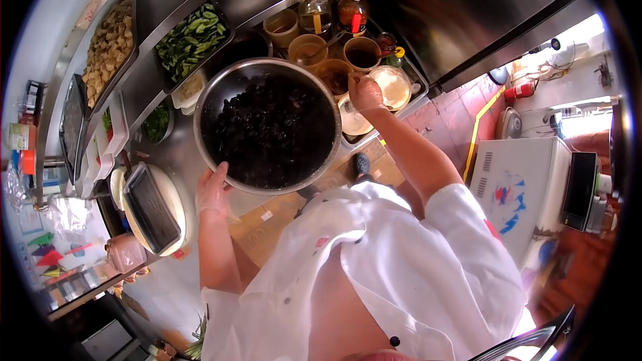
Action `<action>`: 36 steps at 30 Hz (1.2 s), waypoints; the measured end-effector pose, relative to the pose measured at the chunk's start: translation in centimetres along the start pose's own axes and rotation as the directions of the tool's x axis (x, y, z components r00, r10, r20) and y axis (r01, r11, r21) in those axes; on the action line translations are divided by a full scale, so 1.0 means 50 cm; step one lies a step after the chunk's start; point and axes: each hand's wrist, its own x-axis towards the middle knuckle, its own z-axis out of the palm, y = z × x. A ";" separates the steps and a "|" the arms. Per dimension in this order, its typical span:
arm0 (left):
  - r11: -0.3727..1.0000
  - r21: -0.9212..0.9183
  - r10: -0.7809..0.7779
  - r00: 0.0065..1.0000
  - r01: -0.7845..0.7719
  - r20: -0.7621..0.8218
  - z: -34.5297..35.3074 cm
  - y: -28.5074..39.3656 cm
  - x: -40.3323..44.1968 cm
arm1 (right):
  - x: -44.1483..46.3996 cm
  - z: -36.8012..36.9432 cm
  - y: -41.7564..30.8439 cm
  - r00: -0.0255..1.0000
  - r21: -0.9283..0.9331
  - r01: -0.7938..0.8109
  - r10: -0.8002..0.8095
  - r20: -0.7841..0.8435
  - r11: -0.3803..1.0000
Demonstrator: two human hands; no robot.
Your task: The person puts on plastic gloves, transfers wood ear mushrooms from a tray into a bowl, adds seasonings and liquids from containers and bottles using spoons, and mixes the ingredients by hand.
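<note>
A large steel bowl (324, 160) full of dark, glossy pieces (267, 130) is at the centre, above the counter's edge. My left hand (214, 192), in what looks like a thin clear glove, grips the bowl's near left rim. To the right of the bowl, my right hand (366, 95) is closed above the seasoning containers, between a brown-filled tub (332, 79) and a tub of white contents (390, 87). What its fingers hold, if anything, is hidden. A second tub with pale contents (353, 119) sits just below that hand.
Two bottles (314, 13) (353, 13) and a dark-sauce tub (362, 53) stand behind. Trays of green slices (190, 43) and beige cubes (109, 43) lie at the left. A black tray (152, 208) rests on a round white lid. A white appliance (513, 184) stands on the right.
</note>
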 end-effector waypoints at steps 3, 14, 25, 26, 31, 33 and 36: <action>1.000 -0.017 0.009 1.000 -0.009 0.028 0.008 0.016 -0.014 | 0.023 -0.012 0.005 0.994 0.093 -0.055 0.063 -0.084 0.994; 0.998 0.050 0.027 0.999 -0.025 -0.028 0.017 0.025 -0.031 | 0.055 -0.105 0.014 0.987 0.010 -0.018 0.020 -0.158 1.000; 0.998 0.056 0.039 0.999 -0.038 -0.013 0.013 0.021 -0.027 | 0.011 -0.135 -0.049 0.985 -0.046 0.166 -0.168 -0.041 0.985; 0.997 0.058 0.047 0.999 -0.045 -0.026 0.014 0.021 -0.028 | 0.017 -0.120 -0.036 0.984 -0.046 0.176 -0.177 -0.024 0.983; 0.998 0.054 0.044 0.999 -0.042 -0.029 0.012 0.021 -0.028 | 0.024 -0.021 0.027 0.946 -0.005 0.302 -0.301 -0.125 0.953; 0.998 0.043 0.042 0.999 -0.041 -0.029 0.013 0.022 -0.026 | 0.024 0.007 0.036 0.961 -0.026 0.251 -0.253 -0.114 0.968; 0.999 0.008 0.036 0.999 -0.036 -0.033 0.010 0.015 -0.020 | 0.047 0.044 0.036 0.997 -0.221 -0.076 0.069 -0.039 0.972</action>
